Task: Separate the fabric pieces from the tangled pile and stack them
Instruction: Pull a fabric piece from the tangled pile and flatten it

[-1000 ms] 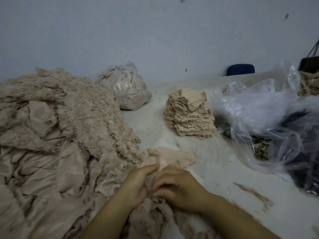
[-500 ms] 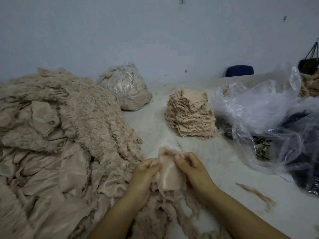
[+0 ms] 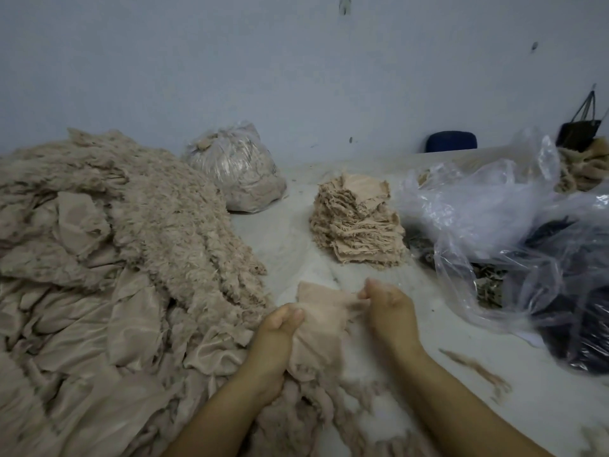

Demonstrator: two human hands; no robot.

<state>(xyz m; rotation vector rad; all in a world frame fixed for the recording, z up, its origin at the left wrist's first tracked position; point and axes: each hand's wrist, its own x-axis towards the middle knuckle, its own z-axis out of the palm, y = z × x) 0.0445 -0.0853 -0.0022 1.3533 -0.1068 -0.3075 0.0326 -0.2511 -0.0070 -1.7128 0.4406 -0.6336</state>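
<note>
My left hand (image 3: 280, 328) and right hand (image 3: 384, 305) both pinch 1 beige fabric piece (image 3: 321, 321), stretched between them above desk (image 3: 428, 324) near edge. Tangled pile (image 3: 108, 265) at left edge; stack (image 3: 357, 225) mid-desk.

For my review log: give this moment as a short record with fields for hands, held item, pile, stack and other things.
left hand: left hand grips the fabric piece
right hand: right hand pinches the piece's other edge
pile: tangled pile at left
stack: neat stack beyond the hands
other: tied bag by the wall; loose plastic bags at right
</note>
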